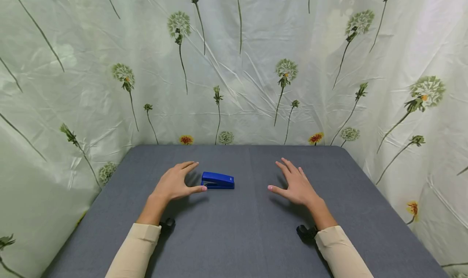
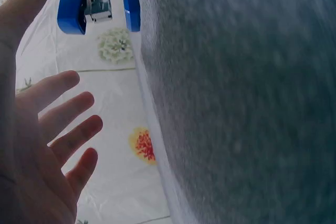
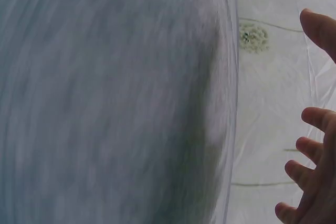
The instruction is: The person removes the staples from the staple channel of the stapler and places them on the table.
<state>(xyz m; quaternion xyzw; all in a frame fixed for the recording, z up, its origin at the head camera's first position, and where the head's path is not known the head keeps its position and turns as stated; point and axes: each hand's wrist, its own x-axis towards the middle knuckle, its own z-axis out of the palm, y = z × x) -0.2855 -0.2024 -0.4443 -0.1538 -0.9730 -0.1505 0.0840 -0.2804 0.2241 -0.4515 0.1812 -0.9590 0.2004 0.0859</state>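
A blue stapler point(image 1: 217, 180) lies on the grey table, left of the middle. Just to its left is my left hand point(image 1: 177, 183), fingers spread and thumb reaching toward the stapler's near left end; from the head view I cannot tell whether they touch. In the left wrist view, part of the stapler point(image 2: 73, 3) shows at the top, beyond the fingers point(image 2: 79, 135) of that hand. My right hand point(image 1: 294, 184) is held over the right half of the table with its fingers apart, holding nothing. In the right wrist view its fingers point(image 3: 310, 174) appear at the right edge.
The grey cloth-covered table point(image 1: 248, 237) has rounded far corners. Behind and beside it hangs a pale curtain point(image 1: 234, 67) printed with dandelions. Each wrist wears a black strap with a small camera point(image 1: 306, 233).
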